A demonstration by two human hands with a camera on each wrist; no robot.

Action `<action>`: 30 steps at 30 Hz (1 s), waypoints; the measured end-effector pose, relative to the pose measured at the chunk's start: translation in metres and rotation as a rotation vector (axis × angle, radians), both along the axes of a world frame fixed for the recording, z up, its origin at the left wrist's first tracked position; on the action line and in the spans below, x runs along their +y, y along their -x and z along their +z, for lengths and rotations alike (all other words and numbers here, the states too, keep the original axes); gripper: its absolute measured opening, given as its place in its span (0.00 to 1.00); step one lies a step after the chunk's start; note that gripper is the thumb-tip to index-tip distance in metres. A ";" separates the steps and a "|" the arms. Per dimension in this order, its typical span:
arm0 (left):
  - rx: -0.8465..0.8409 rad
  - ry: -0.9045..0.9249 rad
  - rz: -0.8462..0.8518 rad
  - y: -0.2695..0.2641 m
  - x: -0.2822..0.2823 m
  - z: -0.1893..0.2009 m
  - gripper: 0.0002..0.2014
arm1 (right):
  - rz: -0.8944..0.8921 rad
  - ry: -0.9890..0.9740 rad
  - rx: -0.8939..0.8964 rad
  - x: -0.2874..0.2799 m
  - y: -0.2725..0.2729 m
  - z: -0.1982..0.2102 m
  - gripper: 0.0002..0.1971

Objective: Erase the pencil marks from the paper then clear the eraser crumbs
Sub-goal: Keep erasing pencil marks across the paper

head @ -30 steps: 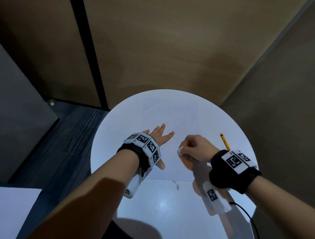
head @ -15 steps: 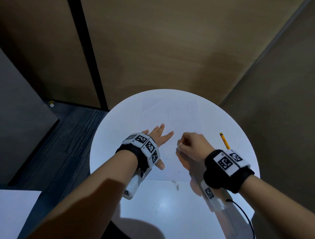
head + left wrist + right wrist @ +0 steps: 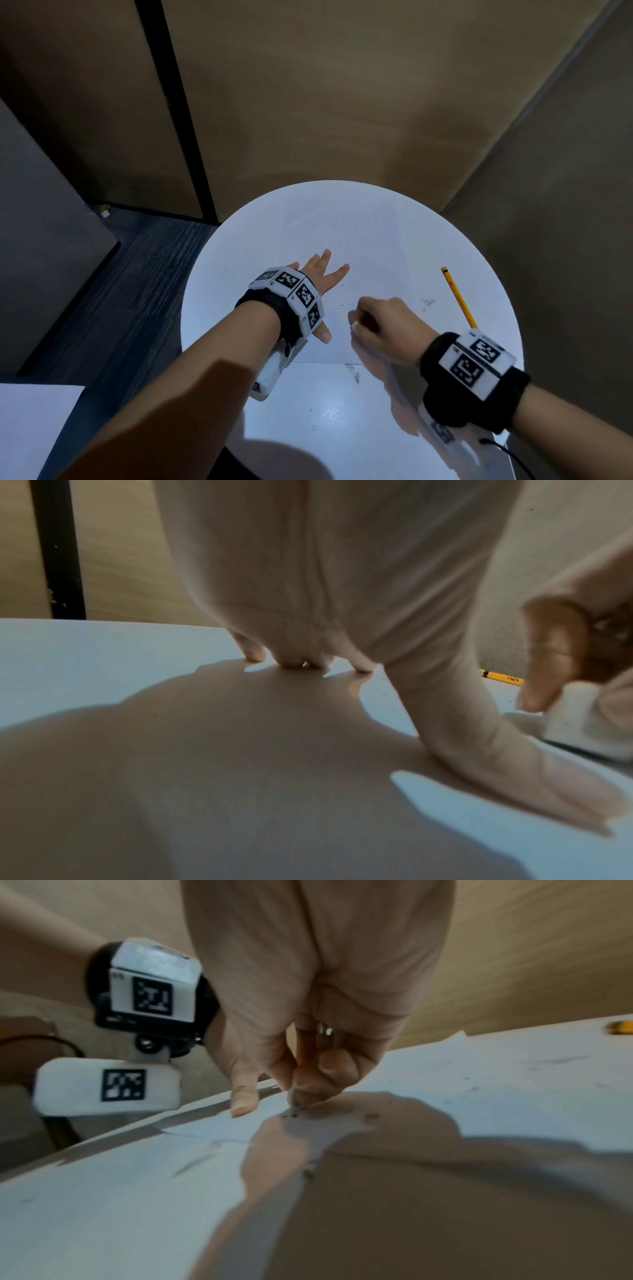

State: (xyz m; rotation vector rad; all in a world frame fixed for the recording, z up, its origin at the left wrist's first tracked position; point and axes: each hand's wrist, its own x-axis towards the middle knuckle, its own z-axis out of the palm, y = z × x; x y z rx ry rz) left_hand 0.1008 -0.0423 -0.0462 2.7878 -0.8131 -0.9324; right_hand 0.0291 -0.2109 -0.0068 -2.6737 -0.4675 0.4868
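A white sheet of paper (image 3: pixel 373 274) lies on the round white table (image 3: pixel 219 281), with faint pencil marks (image 3: pixel 363 228) near its far edge. My left hand (image 3: pixel 323 277) presses flat on the paper's left part, fingers spread (image 3: pixel 359 664). My right hand (image 3: pixel 371 322) is curled low over the paper's near part and grips a white eraser (image 3: pixel 578 723) between thumb and fingers. In the right wrist view its fingertips (image 3: pixel 301 1096) touch the sheet beside dark crumbs (image 3: pixel 294 1114). More crumbs (image 3: pixel 426 302) lie right of the hand, and others (image 3: pixel 352 371) sit just below the paper's near edge.
A yellow pencil (image 3: pixel 459 298) lies on the table to the right of the paper. Wooden panels stand close behind the table and a dark wall on its right. Dark carpet (image 3: pixel 137 274) lies to the left, and a white surface (image 3: pixel 30 428) shows at the lower left.
My right hand has slid with the eraser toward me, down the paper. The left hand has stayed flat in place.
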 end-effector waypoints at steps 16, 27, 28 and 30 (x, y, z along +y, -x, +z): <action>-0.019 -0.011 -0.005 -0.001 0.000 -0.003 0.65 | -0.199 -0.002 -0.061 -0.025 -0.006 0.000 0.07; -0.021 -0.001 -0.015 -0.001 0.001 -0.004 0.65 | -0.182 0.006 -0.028 -0.008 0.000 -0.008 0.07; -0.024 0.001 -0.018 -0.001 0.001 -0.005 0.65 | -0.249 0.015 -0.059 -0.018 -0.006 -0.005 0.06; -0.027 -0.006 -0.019 -0.001 0.002 -0.006 0.65 | -0.286 0.022 -0.080 -0.028 -0.010 -0.001 0.06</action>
